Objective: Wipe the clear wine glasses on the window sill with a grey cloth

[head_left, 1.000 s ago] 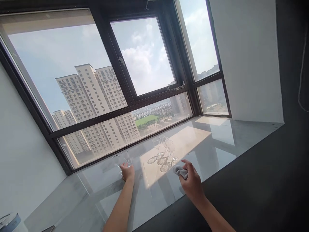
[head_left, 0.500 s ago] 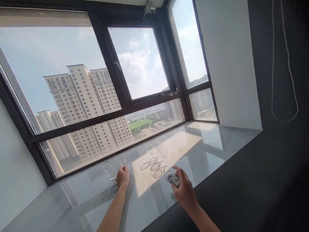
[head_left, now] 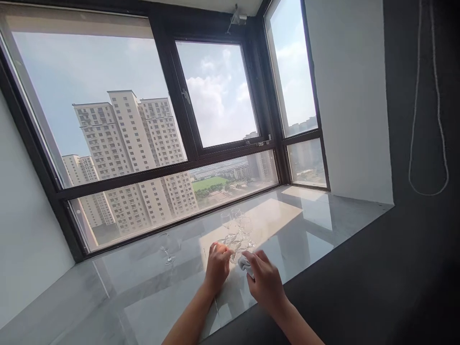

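Note:
My left hand (head_left: 217,267) is closed, fingers pinched around a clear stemmed glass (head_left: 235,246) that is hard to make out against the glasses behind it. Close by on the right, my right hand (head_left: 265,280) grips a crumpled grey-white cloth (head_left: 246,264), which is near the held glass; whether they touch I cannot tell. Several clear stemmed glasses (head_left: 245,224) stand grouped on the sunlit part of the sill, just beyond both hands. Another stemmed glass (head_left: 167,249) stands upright by itself to the left.
The glossy grey stone windowsill (head_left: 158,297) runs under a dark-framed window (head_left: 125,181), its front edge falling off at the lower right. A white wall (head_left: 354,105) closes the right side. A looped cord (head_left: 412,143) hangs against the dark area beyond.
My left hand has moved right with a stemmed glass, from beside the lone glass to near the cloth. My right hand has shifted slightly left. The view has tilted a little.

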`<action>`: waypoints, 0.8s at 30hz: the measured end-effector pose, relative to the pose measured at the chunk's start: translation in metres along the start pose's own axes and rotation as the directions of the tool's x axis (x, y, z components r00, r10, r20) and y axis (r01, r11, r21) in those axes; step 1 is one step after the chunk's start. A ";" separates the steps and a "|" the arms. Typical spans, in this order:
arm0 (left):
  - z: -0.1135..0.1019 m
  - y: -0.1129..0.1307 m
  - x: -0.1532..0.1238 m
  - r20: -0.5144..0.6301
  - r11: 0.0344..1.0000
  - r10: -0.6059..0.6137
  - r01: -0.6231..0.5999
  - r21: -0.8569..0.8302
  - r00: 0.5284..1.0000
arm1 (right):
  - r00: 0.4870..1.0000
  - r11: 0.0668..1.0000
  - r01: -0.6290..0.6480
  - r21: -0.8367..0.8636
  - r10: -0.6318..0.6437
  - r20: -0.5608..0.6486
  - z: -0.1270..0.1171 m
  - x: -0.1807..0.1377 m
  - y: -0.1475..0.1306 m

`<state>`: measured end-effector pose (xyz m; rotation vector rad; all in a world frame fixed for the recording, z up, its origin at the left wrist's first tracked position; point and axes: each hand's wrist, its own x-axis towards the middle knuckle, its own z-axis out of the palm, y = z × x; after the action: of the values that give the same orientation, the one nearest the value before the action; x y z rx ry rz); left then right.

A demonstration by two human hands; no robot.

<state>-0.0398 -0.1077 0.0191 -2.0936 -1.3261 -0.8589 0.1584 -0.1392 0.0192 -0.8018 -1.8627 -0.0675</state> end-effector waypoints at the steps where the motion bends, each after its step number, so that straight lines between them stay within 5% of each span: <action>1: 0.001 0.001 0.000 -0.003 1.000 0.023 -0.023 -0.001 1.000 | 0.999 1.000 -0.018 0.002 0.018 0.041 0.000 0.005 -0.003; 7: 0.003 -0.020 -0.001 -0.107 0.999 -0.044 0.042 -0.023 0.993 | 0.940 0.936 -0.331 0.115 0.316 0.130 0.016 0.056 -0.004; 14: 0.007 -0.034 -0.004 -0.133 0.973 -0.219 0.206 -0.101 0.967 | 0.781 0.693 -0.521 0.498 0.623 -0.049 0.042 0.065 -0.002; 19: 0.014 -0.029 -0.003 -0.013 0.962 -0.252 0.249 -0.110 0.968 | 0.793 0.693 -0.507 0.512 0.608 -0.038 0.037 0.043 0.002; 24: 0.010 -0.022 0.000 0.131 0.958 -0.234 0.252 -0.137 0.963 | 0.874 0.704 -0.416 0.575 0.485 0.039 0.025 0.044 0.003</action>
<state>-0.0574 -0.0916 0.0146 -2.1515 -1.6522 -0.9831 0.1304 -0.1047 0.0445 -0.7794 -1.4024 0.7196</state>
